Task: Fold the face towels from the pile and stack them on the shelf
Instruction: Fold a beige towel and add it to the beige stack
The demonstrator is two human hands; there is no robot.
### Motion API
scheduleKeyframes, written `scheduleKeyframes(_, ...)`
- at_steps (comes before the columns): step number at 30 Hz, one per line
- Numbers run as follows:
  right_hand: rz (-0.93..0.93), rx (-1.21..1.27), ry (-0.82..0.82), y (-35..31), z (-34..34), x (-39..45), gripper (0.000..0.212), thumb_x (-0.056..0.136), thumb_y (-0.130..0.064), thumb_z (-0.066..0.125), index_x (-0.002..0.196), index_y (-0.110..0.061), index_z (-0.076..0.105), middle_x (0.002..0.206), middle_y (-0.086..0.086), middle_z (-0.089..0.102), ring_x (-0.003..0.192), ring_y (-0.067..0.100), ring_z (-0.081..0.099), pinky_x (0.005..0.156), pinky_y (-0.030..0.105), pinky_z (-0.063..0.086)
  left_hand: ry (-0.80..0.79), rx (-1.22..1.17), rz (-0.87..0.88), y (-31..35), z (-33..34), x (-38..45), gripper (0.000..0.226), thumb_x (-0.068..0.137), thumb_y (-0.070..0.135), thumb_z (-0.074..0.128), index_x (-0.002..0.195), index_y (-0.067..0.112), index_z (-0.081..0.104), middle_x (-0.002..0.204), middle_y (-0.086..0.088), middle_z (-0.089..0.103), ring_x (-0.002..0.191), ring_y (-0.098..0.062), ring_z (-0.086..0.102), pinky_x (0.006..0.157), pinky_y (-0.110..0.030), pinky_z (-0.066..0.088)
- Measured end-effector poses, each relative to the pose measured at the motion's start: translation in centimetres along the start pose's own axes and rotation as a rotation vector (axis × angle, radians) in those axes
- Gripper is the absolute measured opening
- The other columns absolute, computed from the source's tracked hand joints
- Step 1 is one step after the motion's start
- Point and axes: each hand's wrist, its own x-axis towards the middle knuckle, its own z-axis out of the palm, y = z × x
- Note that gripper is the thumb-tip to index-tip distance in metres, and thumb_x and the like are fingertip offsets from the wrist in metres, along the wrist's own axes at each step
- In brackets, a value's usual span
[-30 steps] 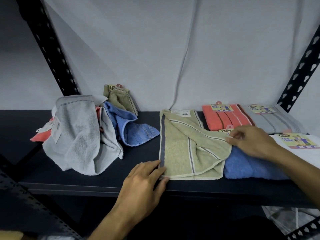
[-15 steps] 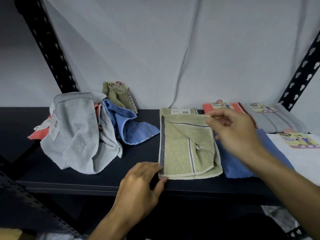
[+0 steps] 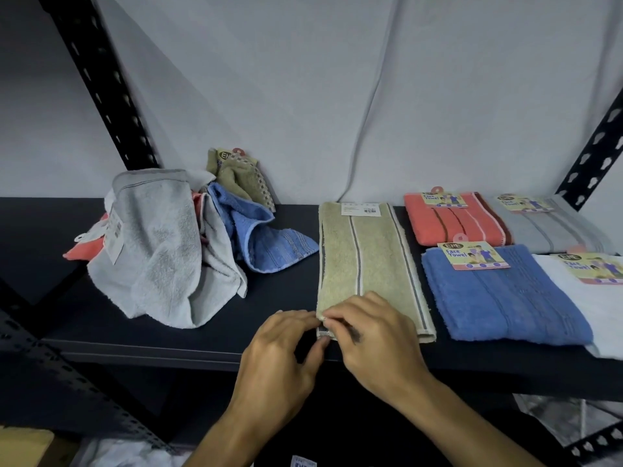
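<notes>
At the shelf's [image 3: 202, 345] front edge we pinch the olive face towel's [image 3: 364, 264] near left corner with both our left hand [image 3: 279, 358] and right hand [image 3: 374, 338]; the unfolded pile [image 3: 161, 244] sits toward the left end

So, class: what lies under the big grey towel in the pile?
Under the grey towel, a coral towel pokes out left and a blue towel right; anything deeper is covered.
</notes>
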Motion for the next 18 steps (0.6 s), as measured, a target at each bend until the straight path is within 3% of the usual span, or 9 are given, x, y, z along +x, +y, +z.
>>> scheduleKeyframes(4, -0.065, 0.009, 0.034, -0.1, 0.2, -0.2, 0.009, 0.083, -0.02, 0.067, 0.088, -0.022, 0.075, 0.084, -0.016, 0.068, 0.075, 0.008, 0.057, 0.058, 0.023, 0.048, 0.014, -0.006, -0.052, 0.1, 0.0, -0.1, 0.025, 0.082, 0.029, 0.077, 0.106, 0.028, 0.074, 0.109, 0.02, 0.069, 0.11, 0.004, 0.058, 0.094, -0.026, 0.052)
scheduleKeyframes(9, -0.156, -0.02, -0.005, 0.2, -0.4, -0.4, 0.015, 0.085, -0.016, 0.061, 0.087, -0.021, 0.075, 0.086, -0.016, 0.068, 0.078, 0.009, 0.056, 0.056, 0.025, 0.049, 0.013, -0.035, -0.094, 0.6, -0.1, -0.1, 0.024, 0.081, 0.034, 0.074, 0.105, 0.027, 0.074, 0.109, 0.018, 0.07, 0.11, 0.002, 0.06, 0.093, -0.034, 0.055)
scheduleKeyframes(13, -0.194, -0.085, -0.067, 0.6, -1.7, -1.0, 0.02, 0.083, -0.01, 0.065, 0.098, -0.019, 0.075, 0.095, -0.014, 0.067, 0.09, 0.01, 0.056, 0.061, 0.024, 0.051, -0.05, -0.002, -0.17, 0.8, -0.7, 0.1, 0.047, 0.081, 0.046, 0.073, 0.124, 0.032, 0.061, 0.117, 0.019, 0.062, 0.109, -0.002, 0.059, 0.087, -0.023, 0.049)
scheduleKeyframes(16, -0.073, -0.199, -0.004, 1.7, -4.4, -2.7, 0.024, 0.084, -0.018, 0.065, 0.108, -0.018, 0.071, 0.109, -0.009, 0.063, 0.104, 0.013, 0.054, 0.076, 0.026, 0.05, -0.096, 0.095, 0.006, 1.2, -1.6, 1.2, 0.062, 0.08, 0.05, 0.07, 0.134, 0.029, 0.05, 0.128, 0.018, 0.052, 0.119, -0.002, 0.049, 0.088, -0.021, 0.043)
scheduleKeyframes(18, 0.054, -0.327, 0.041, 2.6, -6.2, -4.0, 0.029, 0.079, -0.02, 0.073, 0.108, -0.018, 0.071, 0.106, -0.005, 0.061, 0.1, 0.016, 0.051, 0.071, 0.027, 0.049, -0.133, 0.145, 0.224, 2.0, -1.5, 2.7, 0.055, 0.083, 0.052, 0.064, 0.129, 0.022, 0.057, 0.134, 0.009, 0.054, 0.124, -0.011, 0.05, 0.096, -0.027, 0.046)
